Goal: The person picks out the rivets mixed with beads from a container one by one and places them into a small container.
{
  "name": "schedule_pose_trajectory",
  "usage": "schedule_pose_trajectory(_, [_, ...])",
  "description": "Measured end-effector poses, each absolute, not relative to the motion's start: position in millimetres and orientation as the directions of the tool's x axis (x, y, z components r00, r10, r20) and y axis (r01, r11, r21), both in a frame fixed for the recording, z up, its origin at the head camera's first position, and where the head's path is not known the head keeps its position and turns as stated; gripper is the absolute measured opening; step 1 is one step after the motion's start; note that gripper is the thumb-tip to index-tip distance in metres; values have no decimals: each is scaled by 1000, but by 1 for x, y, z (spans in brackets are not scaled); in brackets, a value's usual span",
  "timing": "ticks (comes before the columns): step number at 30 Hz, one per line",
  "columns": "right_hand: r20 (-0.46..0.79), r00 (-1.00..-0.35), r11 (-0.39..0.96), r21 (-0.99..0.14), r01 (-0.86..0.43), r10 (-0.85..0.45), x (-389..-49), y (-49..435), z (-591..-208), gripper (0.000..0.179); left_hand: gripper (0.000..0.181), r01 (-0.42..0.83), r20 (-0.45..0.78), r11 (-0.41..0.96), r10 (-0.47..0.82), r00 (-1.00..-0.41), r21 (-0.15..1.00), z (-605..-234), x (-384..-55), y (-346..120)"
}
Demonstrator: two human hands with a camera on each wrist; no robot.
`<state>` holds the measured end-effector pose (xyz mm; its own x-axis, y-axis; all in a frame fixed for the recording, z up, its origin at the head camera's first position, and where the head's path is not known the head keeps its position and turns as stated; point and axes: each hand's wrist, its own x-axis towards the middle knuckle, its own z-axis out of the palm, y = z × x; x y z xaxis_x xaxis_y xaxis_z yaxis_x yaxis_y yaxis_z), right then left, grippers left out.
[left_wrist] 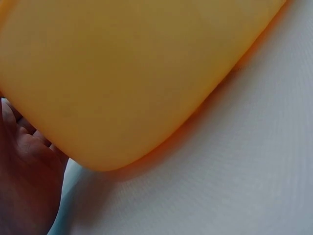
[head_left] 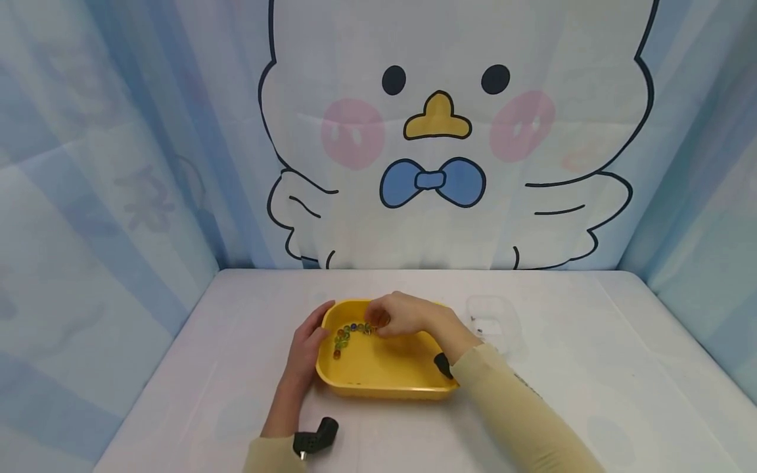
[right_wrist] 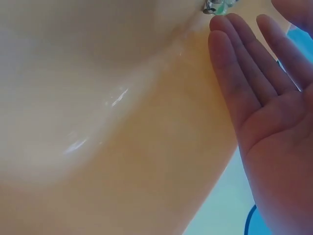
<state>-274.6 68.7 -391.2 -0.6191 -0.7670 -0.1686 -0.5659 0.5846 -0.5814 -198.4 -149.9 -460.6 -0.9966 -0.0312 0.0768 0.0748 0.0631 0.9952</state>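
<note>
Glass marbles (head_left: 347, 330) lie in a curved row inside a yellow plastic tray (head_left: 384, 374), along its left and back parts. My left hand (head_left: 305, 348) grips the tray's left side, with the thumb near the rim and the fingers along the outer wall. In the left wrist view, part of that hand is hidden behind the tray. Over the tray's back part, my right hand (head_left: 402, 314) reaches down beside the end of the marble row. The right wrist view has its fingers fairly straight, tips close to several marbles (right_wrist: 217, 7), with no marble visible between finger and thumb.
A clear plastic box (head_left: 493, 322) with a few small things in it stands on the white table (head_left: 236, 368), right of the tray. Behind the table hangs a curtain (head_left: 434, 230) with a cartoon bird. Black wrist cameras (head_left: 316, 435) are worn on both arms.
</note>
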Motion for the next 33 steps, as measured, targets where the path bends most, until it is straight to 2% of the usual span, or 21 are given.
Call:
schedule_pose_trajectory(8, [-234, -616, 623, -556, -550, -752, -272, 67, -394, 30, 56, 71, 74, 73, -35, -997, 995, -461, -199, -150])
schedule_pose_trajectory(16, [-240, -599, 618, -537, -574, -764, -274, 67, -396, 30, 56, 75, 79, 86, -37, -996, 993, -462, -200, -150])
schedule_pose_trajectory(27, [-272, -572, 602, -597, -529, -773, -275, 66, -400, 23, 56, 55, 59, 76, -45, -997, 996, -461, -199, -150])
schedule_pose_trajectory(33, [-288, -581, 623, -575, -531, -761, -274, 64, -403, 21, 57, 57, 61, 79, -47, -997, 995, -460, -199, -149])
